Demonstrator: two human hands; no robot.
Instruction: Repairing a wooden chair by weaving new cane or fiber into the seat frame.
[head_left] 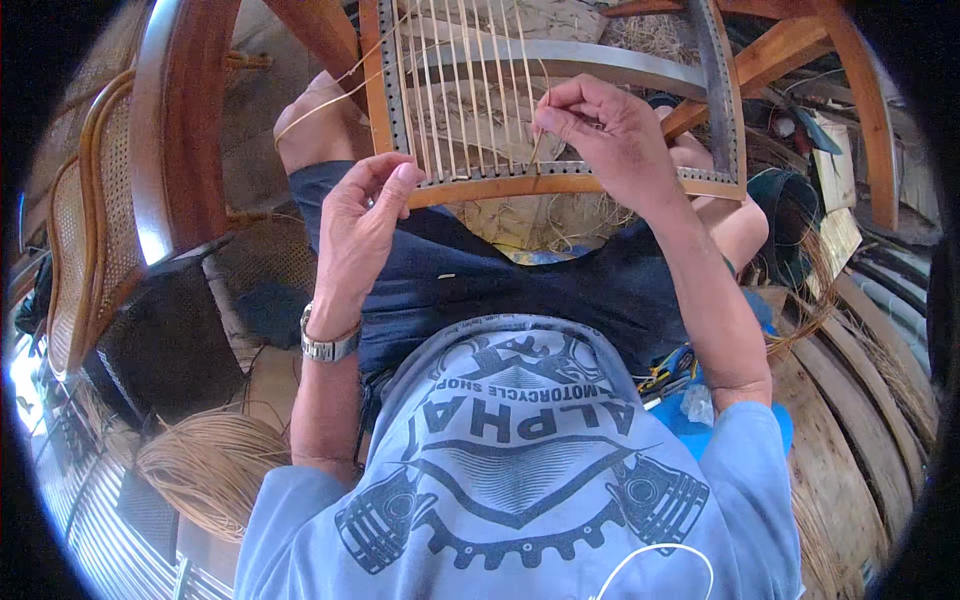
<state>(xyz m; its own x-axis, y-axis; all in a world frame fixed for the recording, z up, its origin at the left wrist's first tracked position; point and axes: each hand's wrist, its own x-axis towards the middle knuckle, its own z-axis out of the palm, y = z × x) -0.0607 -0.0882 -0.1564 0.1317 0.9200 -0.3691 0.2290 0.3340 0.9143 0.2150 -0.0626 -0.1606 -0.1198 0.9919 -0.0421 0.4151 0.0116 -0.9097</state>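
Note:
In front of me is a wooden chair seat frame [570, 187] with a row of small holes along its rails. Several pale cane strands [484, 95] run side by side across the left part of its opening. My right hand [610, 130] is over the opening, thumb and forefinger pinched on a cane strand that comes down to the near rail. At the near left corner of the frame, my left hand [365, 210] has its thumb and fingers closed together against the rail; what is between them is hidden. A loose strand curves off past the left rail.
A brown wooden chair part [190, 120] and a woven cane panel [95, 230] stand at the left. A bundle of cane [215, 465] lies at the lower left. Wooden planks [830, 450] and a dark bucket [785, 225] are at the right. Cane scraps lie beyond the frame.

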